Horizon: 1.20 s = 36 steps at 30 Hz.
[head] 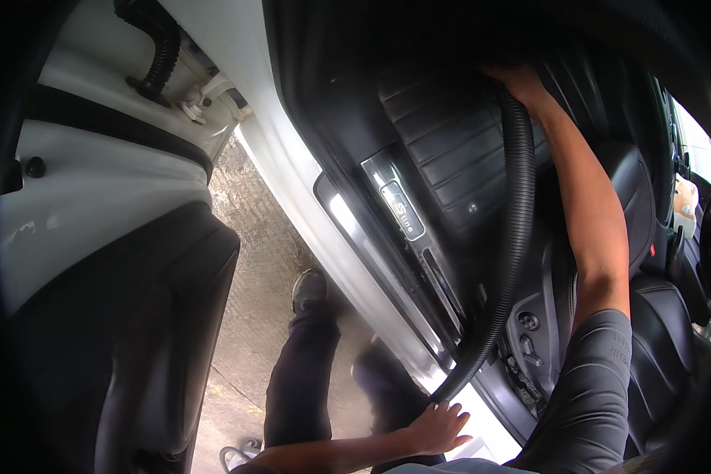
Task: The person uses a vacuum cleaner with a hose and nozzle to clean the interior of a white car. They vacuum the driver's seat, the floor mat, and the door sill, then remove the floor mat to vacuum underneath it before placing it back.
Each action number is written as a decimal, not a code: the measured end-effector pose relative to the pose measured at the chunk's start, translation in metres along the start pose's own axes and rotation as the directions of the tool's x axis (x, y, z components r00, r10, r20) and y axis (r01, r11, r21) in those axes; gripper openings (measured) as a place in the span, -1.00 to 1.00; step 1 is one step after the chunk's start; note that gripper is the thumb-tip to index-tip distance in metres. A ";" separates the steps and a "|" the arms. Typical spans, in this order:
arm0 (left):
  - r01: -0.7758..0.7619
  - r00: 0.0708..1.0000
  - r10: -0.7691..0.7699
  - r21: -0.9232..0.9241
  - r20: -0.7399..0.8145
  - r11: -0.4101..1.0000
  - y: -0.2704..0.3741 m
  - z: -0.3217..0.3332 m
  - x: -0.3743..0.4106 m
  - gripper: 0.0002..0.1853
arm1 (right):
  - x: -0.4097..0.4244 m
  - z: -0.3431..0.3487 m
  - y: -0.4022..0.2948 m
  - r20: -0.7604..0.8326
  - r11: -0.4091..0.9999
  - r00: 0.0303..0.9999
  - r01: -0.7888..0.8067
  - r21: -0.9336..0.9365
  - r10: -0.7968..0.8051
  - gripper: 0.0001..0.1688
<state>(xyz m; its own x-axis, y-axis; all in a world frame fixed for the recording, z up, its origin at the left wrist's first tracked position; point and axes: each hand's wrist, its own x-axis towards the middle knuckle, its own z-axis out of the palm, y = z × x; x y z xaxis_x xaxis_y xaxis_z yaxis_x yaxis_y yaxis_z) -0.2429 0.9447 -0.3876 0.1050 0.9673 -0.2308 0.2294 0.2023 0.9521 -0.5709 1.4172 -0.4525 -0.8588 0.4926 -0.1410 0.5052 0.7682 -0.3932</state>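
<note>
A black corrugated hose (518, 172), like that of a vacuum cleaner, curves from the dark front footwell down across the door sill. At its upper end my right hand (521, 86) is closed around it, arm stretched into the car; the fingertips and the hose's tip are lost in shadow. My left hand (438, 429) is low in the view, against the hose's lower stretch beside the sill. Its back faces me and some fingers stand apart; its grip cannot be made out. Under the hose lies a black ribbed floor mat (444, 154).
The open white car door (124, 195) stands at left, with a rubber cable boot (163, 59) near its hinge. A metal sill plate (400, 207) bears lettering. Black leather front seats (663, 320) and a seat-adjuster panel (530, 340) are at right. My shoe (309, 289) is on the concrete (255, 237).
</note>
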 end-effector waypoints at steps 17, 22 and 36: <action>-0.092 0.988 0.078 0.102 0.134 0.990 0.010 0.033 -0.002 -0.52 | -0.072 -0.019 -0.064 0.310 0.876 0.934 -0.296 0.382 0.180 -0.25; -0.124 0.974 0.107 0.074 0.200 0.990 0.031 0.013 0.002 -0.51 | -0.062 -0.080 0.001 0.242 0.669 0.888 -0.455 0.588 0.391 -0.43; -0.092 0.965 0.076 0.054 0.251 0.994 0.019 0.011 -0.007 -0.59 | -0.074 -0.060 0.020 0.138 0.839 0.904 -0.427 0.336 0.405 -0.21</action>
<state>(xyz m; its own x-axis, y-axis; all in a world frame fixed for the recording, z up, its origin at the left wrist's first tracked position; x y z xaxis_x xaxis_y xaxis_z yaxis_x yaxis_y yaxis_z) -0.2288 0.9405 -0.3702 0.3612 0.9106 -0.2007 0.2703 0.1037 0.9572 -0.4920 1.4208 -0.3952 -0.5835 0.6998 -0.4121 0.7623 0.2969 -0.5752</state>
